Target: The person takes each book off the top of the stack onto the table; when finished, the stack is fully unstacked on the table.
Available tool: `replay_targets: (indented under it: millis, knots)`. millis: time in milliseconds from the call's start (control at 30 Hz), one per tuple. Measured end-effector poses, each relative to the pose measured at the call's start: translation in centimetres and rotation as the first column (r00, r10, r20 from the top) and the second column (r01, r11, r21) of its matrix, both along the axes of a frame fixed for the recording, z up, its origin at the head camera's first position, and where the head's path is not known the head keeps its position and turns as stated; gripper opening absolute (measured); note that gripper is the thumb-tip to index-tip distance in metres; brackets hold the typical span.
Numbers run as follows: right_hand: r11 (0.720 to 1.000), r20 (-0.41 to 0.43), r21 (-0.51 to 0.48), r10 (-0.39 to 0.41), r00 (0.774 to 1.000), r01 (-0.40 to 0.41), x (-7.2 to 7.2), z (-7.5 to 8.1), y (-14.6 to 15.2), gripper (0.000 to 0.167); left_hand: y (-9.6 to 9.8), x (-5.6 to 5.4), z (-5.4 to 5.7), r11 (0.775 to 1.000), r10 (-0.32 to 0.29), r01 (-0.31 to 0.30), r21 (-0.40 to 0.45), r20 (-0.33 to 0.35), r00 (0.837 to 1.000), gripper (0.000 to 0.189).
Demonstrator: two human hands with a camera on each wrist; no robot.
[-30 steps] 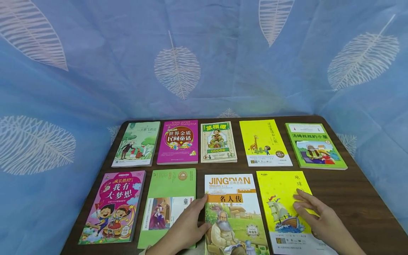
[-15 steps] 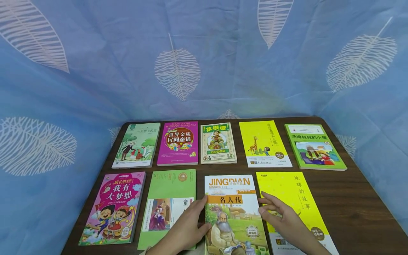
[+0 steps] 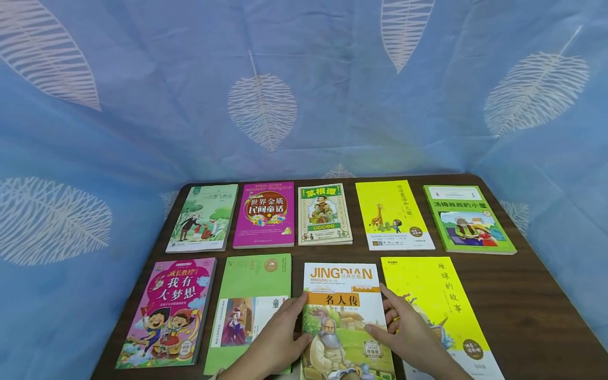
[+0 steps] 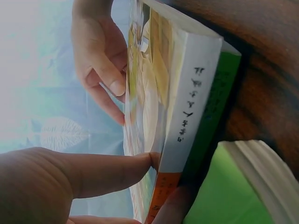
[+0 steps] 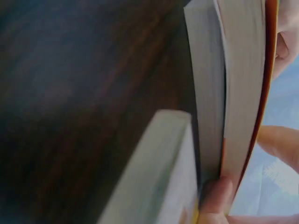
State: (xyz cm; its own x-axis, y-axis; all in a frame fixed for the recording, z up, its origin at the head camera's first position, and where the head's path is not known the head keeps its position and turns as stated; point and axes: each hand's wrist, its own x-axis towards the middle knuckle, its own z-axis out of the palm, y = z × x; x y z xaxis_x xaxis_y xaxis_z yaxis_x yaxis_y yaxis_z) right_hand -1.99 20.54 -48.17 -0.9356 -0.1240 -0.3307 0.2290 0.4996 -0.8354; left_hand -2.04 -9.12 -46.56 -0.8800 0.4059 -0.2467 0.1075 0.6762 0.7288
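Observation:
A paperback book [image 3: 344, 319] with a bearded figure and the letters JINGDIAN on its cover lies front and centre. In the left wrist view its white and orange spine rests on another book with a green spine [image 4: 212, 107]. My left hand [image 3: 280, 335] grips its left side, thumb on the cover and fingers at the spine. On the opposite side my right hand [image 3: 410, 332] holds the page edge, thumb over the cover. The right wrist view shows the page blocks of the held book [image 5: 245, 88] and of the lower book [image 5: 205, 74], one on the other.
A yellow book [image 3: 456, 295] lies close on the right, partly under my right hand. To the left are a green book [image 3: 256, 274] and a pink book [image 3: 166, 316]. Several more books, including a purple one [image 3: 266, 232], line the back of the brown table [image 3: 537, 316].
My right hand has moved left from the yellow book to the right edge of the bearded-figure book and now holds it. My left hand stays on the left edge.

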Motion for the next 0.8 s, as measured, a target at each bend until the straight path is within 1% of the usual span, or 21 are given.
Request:
replay_targets:
  millis: [100, 167, 333, 433, 533, 633, 700, 800]
  knots:
    - [0.998, 0.022, -0.019, -0.053, 0.998, 0.053, -0.1, -0.2, 0.0, 0.103, 0.0, 0.0, -0.1, 1.000, 0.001, -0.001, 0.005, 0.007, 1.000, 0.085]
    - [0.994, 0.043, -0.045, -0.098, 0.994, 0.100, -0.1, -0.3, 0.0, 0.101, 0.0, -0.1, -0.1, 1.000, 0.002, -0.002, 0.007, 0.020, 1.000, 0.085]
    - [0.972, 0.111, -0.147, -0.168, 0.979, 0.184, 0.0, -0.6, 0.2, 0.084, 0.0, -0.1, -0.2, 1.000, -0.001, 0.001, 0.002, 0.046, 0.999, 0.088]
    - [0.964, 0.141, -0.194, -0.156, 0.978, 0.182, 0.1, -0.8, 0.7, 0.076, 0.0, 0.1, -0.3, 1.000, -0.005, 0.006, -0.001, 0.037, 0.999, 0.089]
    - [0.941, 0.172, -0.289, -0.127, 0.977, 0.174, 0.2, -1.1, 1.3, 0.075, 0.0, 0.2, -0.3, 1.000, -0.004, 0.004, 0.014, 0.024, 1.000, 0.088]
    - [0.919, 0.194, -0.352, -0.115, 0.974, 0.178, 0.4, -1.3, 2.1, 0.077, 0.0, 0.2, -0.3, 0.999, -0.003, 0.002, 0.034, 0.018, 1.000, 0.085]
    - [0.911, 0.209, -0.361, -0.127, 0.970, 0.198, 0.4, -1.3, 2.6, 0.078, 0.0, 0.2, -0.3, 0.999, -0.004, 0.003, 0.047, 0.019, 1.000, 0.083]
    - [0.910, 0.231, -0.317, -0.197, 0.953, 0.266, 0.5, -1.2, 3.4, 0.078, 0.0, 0.1, -0.3, 0.999, -0.004, 0.003, 0.053, 0.016, 1.000, 0.081]
